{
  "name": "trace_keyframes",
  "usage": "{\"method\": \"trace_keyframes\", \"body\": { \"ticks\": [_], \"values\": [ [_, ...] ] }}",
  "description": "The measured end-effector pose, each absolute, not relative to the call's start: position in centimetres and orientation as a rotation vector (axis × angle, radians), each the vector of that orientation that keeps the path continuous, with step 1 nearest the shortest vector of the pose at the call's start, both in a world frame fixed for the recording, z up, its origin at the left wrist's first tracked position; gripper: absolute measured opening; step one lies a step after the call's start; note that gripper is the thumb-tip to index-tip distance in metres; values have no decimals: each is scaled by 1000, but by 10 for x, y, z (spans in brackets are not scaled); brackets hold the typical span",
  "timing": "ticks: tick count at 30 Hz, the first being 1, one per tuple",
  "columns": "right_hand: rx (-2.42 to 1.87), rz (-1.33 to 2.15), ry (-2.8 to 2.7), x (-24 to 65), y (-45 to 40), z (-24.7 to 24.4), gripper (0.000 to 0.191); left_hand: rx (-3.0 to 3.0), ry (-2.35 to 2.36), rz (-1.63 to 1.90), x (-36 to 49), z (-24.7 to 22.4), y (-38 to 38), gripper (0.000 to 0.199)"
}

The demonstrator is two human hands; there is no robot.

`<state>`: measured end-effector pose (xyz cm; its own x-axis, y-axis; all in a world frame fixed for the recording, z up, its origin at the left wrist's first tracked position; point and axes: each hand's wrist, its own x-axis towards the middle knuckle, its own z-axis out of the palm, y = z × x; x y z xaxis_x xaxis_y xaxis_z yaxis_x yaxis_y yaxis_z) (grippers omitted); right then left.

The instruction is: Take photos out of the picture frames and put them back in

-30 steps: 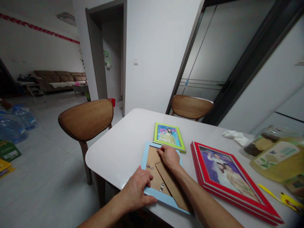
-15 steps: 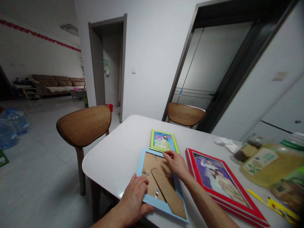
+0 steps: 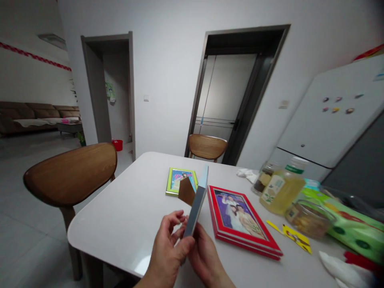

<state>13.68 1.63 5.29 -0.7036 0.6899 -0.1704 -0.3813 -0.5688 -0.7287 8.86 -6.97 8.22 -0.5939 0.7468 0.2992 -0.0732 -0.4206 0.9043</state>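
Observation:
The light blue picture frame (image 3: pixel 196 206) is raised on edge above the table, its narrow side toward me. Its brown backing stand (image 3: pixel 186 191) sticks out to the left. My left hand (image 3: pixel 168 248) grips the frame's lower end, thumb on the near edge. Around the right side of that same end, my right hand (image 3: pixel 207 256) is closed, its fingers partly hidden. Behind the blue frame lies a green picture frame (image 3: pixel 168 182), flat on the table. Red picture frames (image 3: pixel 223 230) lie stacked to the right.
On the white table (image 3: pixel 120 216), a jar (image 3: pixel 264 178), an oil bottle (image 3: pixel 280 190), a glass bowl (image 3: pixel 309 218), a yellow packet (image 3: pixel 297 238) and a green package (image 3: pixel 354 224) stand or lie at right. Wooden chairs (image 3: pixel 72 174) are at the left and far side.
The blue frame has gone from lying back-up on the table to upright on its edge. My right hand has moved from its top to its lower end. The view has turned right.

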Motion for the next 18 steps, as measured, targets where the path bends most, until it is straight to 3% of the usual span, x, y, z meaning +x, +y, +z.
{"method": "trace_keyframes", "body": {
  "ticks": [5,9,12,18],
  "values": [
    [-711,2003,-880,178,81,71,16,807,1113,2155,87,118,-44,63],
    [-967,1777,-1252,221,140,91,18,832,1015,1989,96,118,-13,59],
    [-1258,1407,-1643,244,182,99,18,848,1044,1920,110,96,15,55],
    [-1450,1052,-1822,262,226,79,20,1155,1639,1638,126,56,49,44]
  ]
}}
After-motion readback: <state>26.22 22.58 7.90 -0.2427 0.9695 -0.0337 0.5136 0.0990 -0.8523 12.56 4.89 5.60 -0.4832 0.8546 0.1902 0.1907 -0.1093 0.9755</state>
